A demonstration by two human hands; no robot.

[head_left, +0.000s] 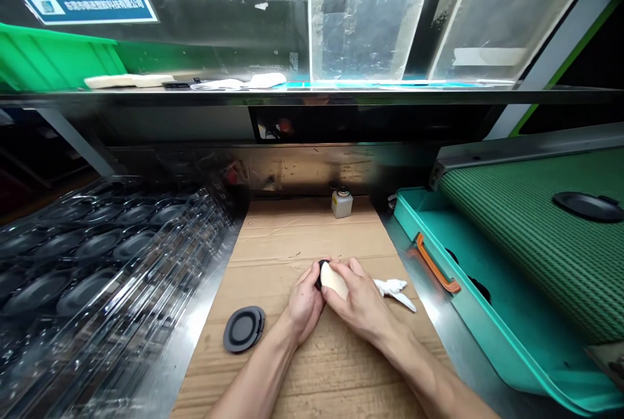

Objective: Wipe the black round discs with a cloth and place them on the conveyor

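Observation:
Over the cardboard sheet (341, 373), my left hand (305, 302) is closed on a black part (322, 271), mostly hidden by the fingers; only its dark edge shows. Pinched in my right hand (359, 299) is a cream-coloured pad (334, 281), like a sponge, pressed against the black part. A round black lid-like piece (244, 329) lies on the cardboard, left of my left forearm. To the right of my right hand lies a crumpled white cloth or paper (394, 290).
A small square bottle (342, 203) stands at the cardboard's far end. Clear trays of black round parts (102, 237) are stacked at left. At right are a teal bin (487, 347) with an orange handle (433, 266) and a green conveyor belt (531, 211) carrying a black disc (589, 206). A shelf (312, 98) crosses above.

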